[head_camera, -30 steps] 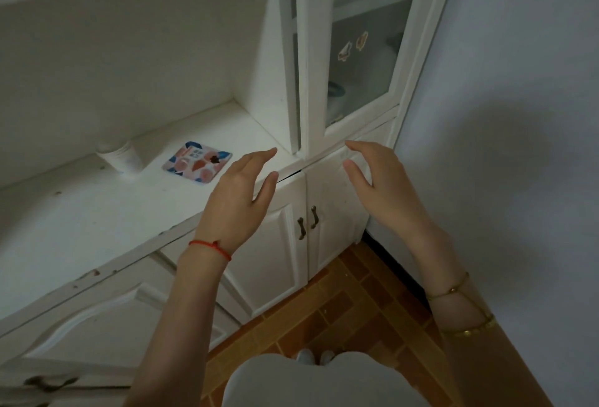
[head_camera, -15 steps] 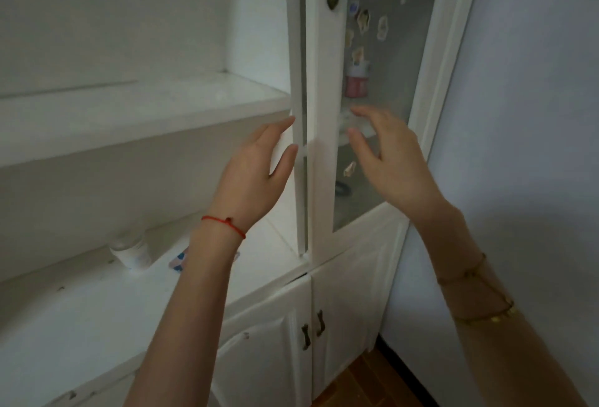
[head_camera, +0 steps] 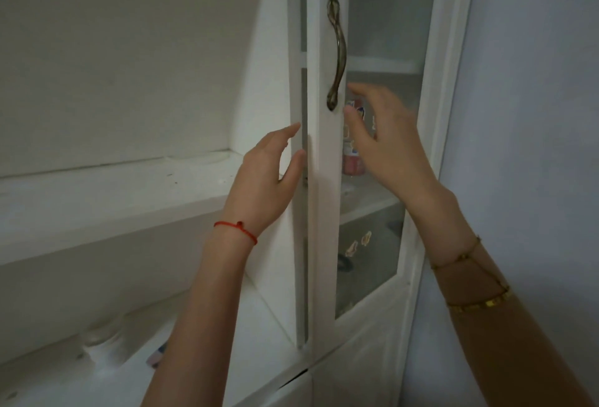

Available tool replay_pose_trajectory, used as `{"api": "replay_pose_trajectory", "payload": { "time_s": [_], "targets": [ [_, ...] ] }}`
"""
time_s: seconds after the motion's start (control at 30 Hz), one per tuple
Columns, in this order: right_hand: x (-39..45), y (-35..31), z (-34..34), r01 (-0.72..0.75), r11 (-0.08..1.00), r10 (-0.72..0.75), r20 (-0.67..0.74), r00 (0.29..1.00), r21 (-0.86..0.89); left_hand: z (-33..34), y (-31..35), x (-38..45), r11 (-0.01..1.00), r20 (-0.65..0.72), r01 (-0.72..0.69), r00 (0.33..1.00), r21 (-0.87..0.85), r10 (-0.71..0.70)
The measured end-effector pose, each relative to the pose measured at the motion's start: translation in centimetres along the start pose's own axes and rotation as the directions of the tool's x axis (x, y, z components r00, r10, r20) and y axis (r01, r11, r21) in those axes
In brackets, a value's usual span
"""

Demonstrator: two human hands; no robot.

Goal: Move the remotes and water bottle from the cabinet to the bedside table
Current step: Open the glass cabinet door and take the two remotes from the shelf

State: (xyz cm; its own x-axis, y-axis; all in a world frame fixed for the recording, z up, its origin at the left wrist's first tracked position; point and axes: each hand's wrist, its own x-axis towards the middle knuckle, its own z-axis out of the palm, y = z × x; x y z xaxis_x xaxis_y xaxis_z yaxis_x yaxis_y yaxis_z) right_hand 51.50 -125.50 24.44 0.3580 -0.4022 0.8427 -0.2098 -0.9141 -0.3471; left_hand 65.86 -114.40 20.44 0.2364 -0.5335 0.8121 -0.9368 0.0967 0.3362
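At lower left a white counter [head_camera: 48,374] carries a small jar [head_camera: 103,346]. Mid-frame, the left hand [head_camera: 264,181] hovers spread and empty by the glass door [head_camera: 327,179]. Right of it, the right hand [head_camera: 385,140], fingers loosely spread, reaches near the handle [head_camera: 337,53]. The door looks shut; opening it comes next. The water bottle [head_camera: 353,144] stands behind the glass; I can't spot remotes.
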Motion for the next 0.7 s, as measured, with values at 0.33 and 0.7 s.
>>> {"api": "replay_pose_trajectory", "payload": {
  "time_s": [0.33, 0.7],
  "targets": [
    [1.6, -0.3, 2.4, 0.114, 0.993, -0.116, -0.078, 0.99, -0.03, 2.4, -0.5, 0.8, 0.995, 0.09, 0.038, 0.995, -0.087, -0.03],
    [1.3, 0.9, 1.9, 0.136, 0.969, -0.154, -0.071, 0.986, -0.204, 4.4, 0.8, -0.3, 0.99, -0.037, -0.084, 0.996, -0.111, 0.081]
  ]
}}
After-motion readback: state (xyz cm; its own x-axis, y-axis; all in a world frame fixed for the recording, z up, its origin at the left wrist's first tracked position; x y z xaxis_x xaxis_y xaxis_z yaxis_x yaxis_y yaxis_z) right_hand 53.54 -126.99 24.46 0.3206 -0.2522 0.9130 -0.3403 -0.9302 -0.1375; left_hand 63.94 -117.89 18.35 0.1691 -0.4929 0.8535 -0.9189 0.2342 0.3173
